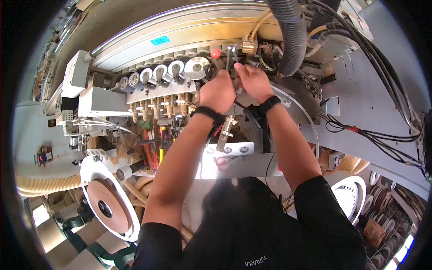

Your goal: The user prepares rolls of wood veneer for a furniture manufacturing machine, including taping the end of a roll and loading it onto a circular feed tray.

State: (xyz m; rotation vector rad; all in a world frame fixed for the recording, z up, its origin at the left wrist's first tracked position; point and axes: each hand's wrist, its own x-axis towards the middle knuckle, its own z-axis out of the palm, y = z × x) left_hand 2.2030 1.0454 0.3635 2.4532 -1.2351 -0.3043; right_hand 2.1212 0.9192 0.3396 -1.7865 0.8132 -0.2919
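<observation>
Both of my arms reach forward into a long machine. My left hand point(218, 93) is closed at the right end of a row of white rollers, its fingers curled and mostly hidden behind the back of the hand. Close beside it, my right hand point(255, 84) is also closed, with thumb and forefinger pointing toward the machine. Between the hands stand thin upright metal parts point(228, 60); whether either hand touches them is unclear. Just beyond my left hand is a red ball knob point(215, 53). The large white roller point(196, 68) sits to its left. What the fingers hold is hidden.
A thick grey ribbed hose point(290, 38) hangs right of my hands. Brass-coloured pneumatic fittings point(168, 105) line the front. Below lie yellow-handled tools point(162, 144) and red-handled scissors point(222, 162). A reel with a brown roll point(108, 204) stands at lower left; bundled black cables point(373, 139) hang right.
</observation>
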